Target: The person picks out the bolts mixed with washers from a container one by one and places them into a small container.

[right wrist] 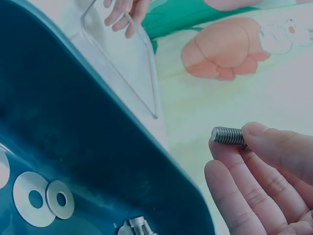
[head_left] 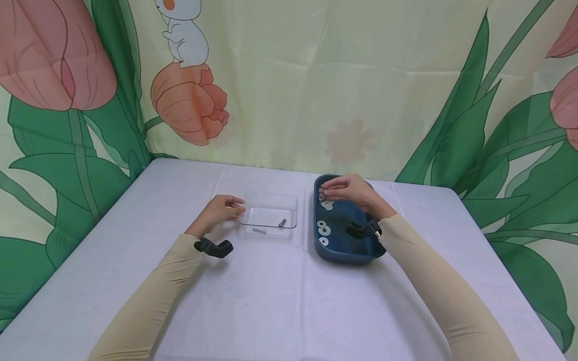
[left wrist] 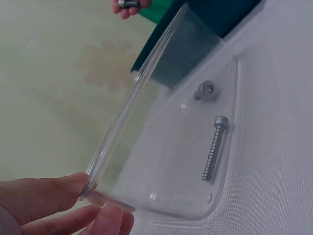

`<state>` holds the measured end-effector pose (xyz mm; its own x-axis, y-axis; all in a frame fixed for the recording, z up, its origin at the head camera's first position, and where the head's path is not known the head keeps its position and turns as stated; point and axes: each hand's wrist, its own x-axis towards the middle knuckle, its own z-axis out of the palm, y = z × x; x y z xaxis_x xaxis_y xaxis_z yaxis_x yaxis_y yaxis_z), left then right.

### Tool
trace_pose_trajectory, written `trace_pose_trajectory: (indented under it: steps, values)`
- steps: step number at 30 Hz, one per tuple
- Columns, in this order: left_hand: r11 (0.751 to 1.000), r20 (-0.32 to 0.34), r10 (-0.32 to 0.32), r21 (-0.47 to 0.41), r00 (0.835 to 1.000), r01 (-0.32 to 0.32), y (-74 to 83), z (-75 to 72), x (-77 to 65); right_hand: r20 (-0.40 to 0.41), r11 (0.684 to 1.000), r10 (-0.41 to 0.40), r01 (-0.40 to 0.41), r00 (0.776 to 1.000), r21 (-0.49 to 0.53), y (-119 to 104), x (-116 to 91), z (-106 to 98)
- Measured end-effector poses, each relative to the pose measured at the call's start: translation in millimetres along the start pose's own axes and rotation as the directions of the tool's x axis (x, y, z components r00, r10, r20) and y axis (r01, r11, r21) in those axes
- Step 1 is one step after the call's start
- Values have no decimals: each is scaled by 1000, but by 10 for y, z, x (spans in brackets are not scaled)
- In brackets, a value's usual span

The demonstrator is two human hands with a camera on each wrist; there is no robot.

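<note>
- The right hand (head_left: pixel 354 190) is pinching a small metal bolt (right wrist: pixel 228 135). The thumb presses it against the fingers, and the end with the ridges pokes out. The rest of the bolt is hidden by the hand.
- The fingers of this hand are bent and not spread wide. The hand is up over the far left part of a dark blue tray (head_left: pixel 347 258).
- The left hand (head_left: pixel 219 213) is pinching the edge of a clear box (head_left: pixel 266 214), at its left side. The thumb is on one side of the wall and the fingertips (left wrist: pixel 108 218) are on the other.
- Two more bolts are in the clear box. The long bolt (left wrist: pixel 215 148) lies flat near the front. The other bolt (left wrist: pixel 207 91) is farther to the right, with its round head showing the hole.
- The clear box sits on the table, just to the left of the blue tray, with a small gap between them.
- In the tray, flat metal rings (head_left: pixel 324 230) lie along the left side. More rings are under the right hand, with some shiny metal bits (right wrist: pixel 141 226) close by.
- Each wrist has a black strap (head_left: pixel 213 247), and both arms have tan sleeves (head_left: pixel 158 286).
- A white cloth (head_left: pixel 266 301) covers the table.
- Behind it hangs a pale yellow curtain (head_left: pixel 289 75) with big pink flowers, green leaves and a white animal (head_left: pixel 187 42) on an orange flower (head_left: pixel 189 103).
</note>
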<state>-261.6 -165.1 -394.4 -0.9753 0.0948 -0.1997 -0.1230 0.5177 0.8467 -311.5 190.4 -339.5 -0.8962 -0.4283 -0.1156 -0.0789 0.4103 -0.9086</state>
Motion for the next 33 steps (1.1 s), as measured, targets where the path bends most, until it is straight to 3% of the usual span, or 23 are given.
trace_pose_trajectory:
  steps: [15,33]
  values:
    - [1000,6,8,-5,1000,-8,-15,-6,11,-8,1000,-24,24,1000,-18,-226,-60,15]
    - [999,23,35,-16,999,-34,1,-24,-13,23,997,-76,76,997,-1,-514,56,144]
